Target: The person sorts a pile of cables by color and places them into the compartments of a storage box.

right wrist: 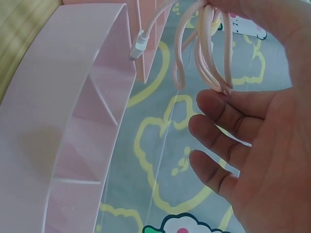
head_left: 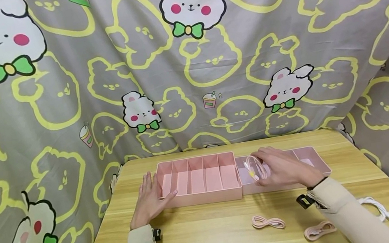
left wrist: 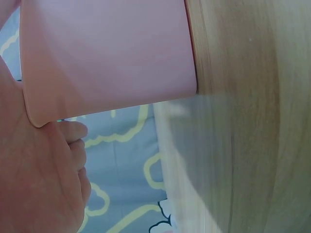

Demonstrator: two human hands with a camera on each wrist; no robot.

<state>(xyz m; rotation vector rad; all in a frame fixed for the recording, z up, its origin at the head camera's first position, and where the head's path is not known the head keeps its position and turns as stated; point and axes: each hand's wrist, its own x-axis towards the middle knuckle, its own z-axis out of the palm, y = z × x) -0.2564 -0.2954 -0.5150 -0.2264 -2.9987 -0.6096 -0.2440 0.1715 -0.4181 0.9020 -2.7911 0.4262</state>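
My right hand [head_left: 279, 167] pinches a coiled pale pink charging cable [right wrist: 206, 53] above the lilac divided box [head_left: 274, 187]. A plug end with a light tip hangs from the coil in the right wrist view. My left hand [head_left: 149, 200] rests against the left front corner of the pink divided box [head_left: 205, 197], its thumb over the front rim and its fingers fairly straight along the left side. The pink box's compartments hold nothing visible. Part of the lilac box's inside is hidden behind my right hand.
On the wooden table [head_left: 202, 228], a pink cable [head_left: 268, 222] lies in a figure-eight in front of the boxes. Farther right are another pink coiled cable [head_left: 319, 230] and a white cable [head_left: 376, 206], partly behind my right sleeve. A patterned curtain [head_left: 172, 70] surrounds the table's back and sides.
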